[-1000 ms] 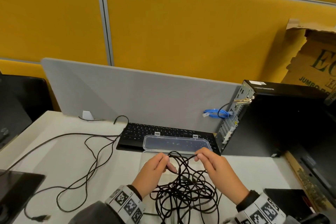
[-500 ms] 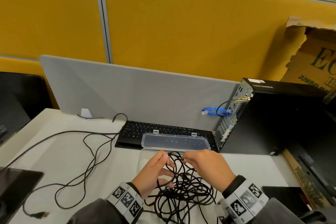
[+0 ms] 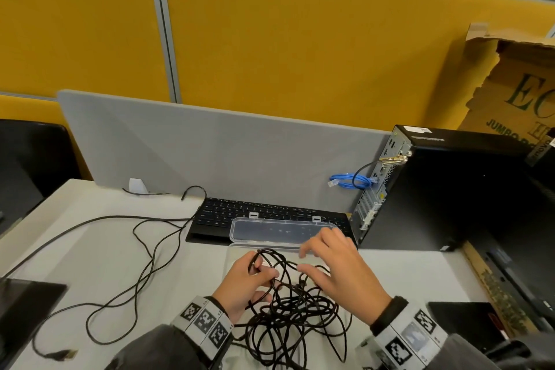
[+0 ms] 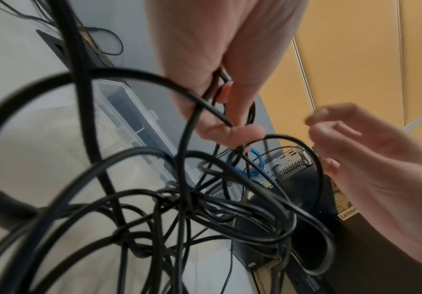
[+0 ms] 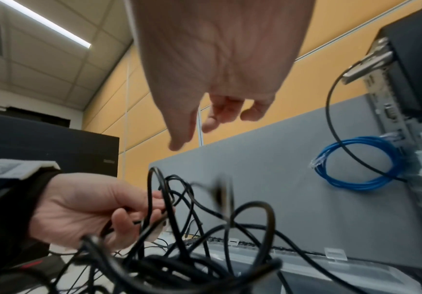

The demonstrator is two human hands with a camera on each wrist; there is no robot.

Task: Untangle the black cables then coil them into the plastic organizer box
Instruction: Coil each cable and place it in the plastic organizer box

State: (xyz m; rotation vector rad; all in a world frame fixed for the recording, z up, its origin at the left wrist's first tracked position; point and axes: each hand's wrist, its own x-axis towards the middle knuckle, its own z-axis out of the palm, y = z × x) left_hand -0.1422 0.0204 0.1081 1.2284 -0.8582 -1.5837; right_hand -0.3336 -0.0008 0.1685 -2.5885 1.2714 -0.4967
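White counter (image 3: pixel 99 252), yellow partition behind. Left hand (image 3: pixel 243 282) keeps its pinch on loops of the black cables (image 3: pixel 288 312); right hand (image 3: pixel 336 273) has let go since half a second ago, fingers now spread above the tangle. Untangling continues. Plastic box (image 3: pixel 240 255) far of the tangle, lid open; contents not discernible.

A black keyboard (image 3: pixel 270 215) lies beside a computer tower (image 3: pixel 444 189).

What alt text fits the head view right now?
A person's left hand grips loops of a tangled black cable bundle on a white desk, while the right hand hovers open above it. An open clear plastic box lies beyond, before a black keyboard.
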